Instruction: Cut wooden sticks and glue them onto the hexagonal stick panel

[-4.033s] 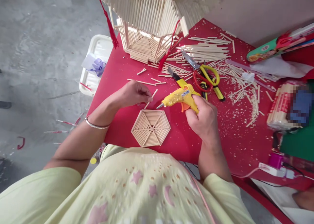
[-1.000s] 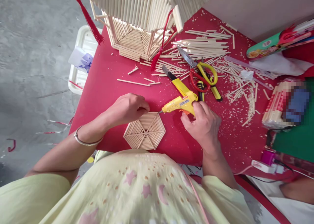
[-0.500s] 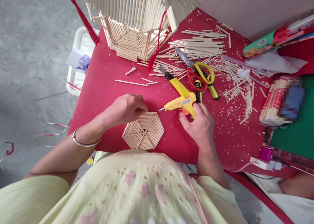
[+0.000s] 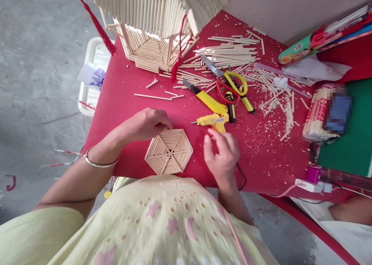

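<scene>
A flat hexagonal panel of wooden sticks [image 4: 169, 152] lies on the red tabletop before me. My left hand [image 4: 148, 122] rests at its upper left edge, fingers curled together; what they hold, if anything, is hidden. To the right of the panel, my right hand [image 4: 222, 152] is off the table with thumb and fingers apart, nothing in it. Just beyond those fingers lies a yellow hot glue gun [image 4: 213, 121], its nozzle pointing left. Behind it are a yellow utility knife [image 4: 207, 99] and scissors with red and yellow handles [image 4: 235, 85].
A stick-built model with red tassels [image 4: 154, 15] stands at the back left. Loose sticks [image 4: 232, 54] and crumbs cover the back right. Farther right are a bundle of wrapped sticks [image 4: 316, 112], a green pencil case [image 4: 296, 52] and a power strip [image 4: 309, 185]. Another person's arm [image 4: 351, 210] shows lower right.
My right hand has let go of the glue gun, now lying on the table, and has drawn back towards me and left. My left hand stays by the panel's edge. The view has shifted slightly.
</scene>
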A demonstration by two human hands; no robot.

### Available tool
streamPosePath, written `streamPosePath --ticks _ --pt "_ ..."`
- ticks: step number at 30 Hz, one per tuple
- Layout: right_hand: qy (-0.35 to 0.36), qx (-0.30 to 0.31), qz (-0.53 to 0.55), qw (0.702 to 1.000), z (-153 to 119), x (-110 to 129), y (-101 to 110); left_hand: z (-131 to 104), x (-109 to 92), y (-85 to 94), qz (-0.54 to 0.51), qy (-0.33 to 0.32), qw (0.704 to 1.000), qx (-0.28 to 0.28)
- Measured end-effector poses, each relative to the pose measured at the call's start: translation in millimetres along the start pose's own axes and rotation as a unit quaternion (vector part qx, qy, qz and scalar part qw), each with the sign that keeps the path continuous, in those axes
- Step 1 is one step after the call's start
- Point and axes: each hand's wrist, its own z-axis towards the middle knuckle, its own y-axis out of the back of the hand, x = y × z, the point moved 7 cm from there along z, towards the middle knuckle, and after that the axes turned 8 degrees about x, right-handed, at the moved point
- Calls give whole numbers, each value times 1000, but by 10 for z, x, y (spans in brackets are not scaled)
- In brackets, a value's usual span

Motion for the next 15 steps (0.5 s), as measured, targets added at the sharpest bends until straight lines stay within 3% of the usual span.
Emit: streamPosePath --ticks 3,5,11,15 --pt "34 83 54 994 -39 253 -267 2 -16 27 11 2 1000 5" --pt "40 104 57 992 -64 339 -400 4 -19 39 12 7 1000 16" --pt "46 47 70 995 -88 338 -474 20 11 89 -24 9 999 37" --pt "54 53 73 994 -92 330 -502 38 70 87 -43 38 997 57"
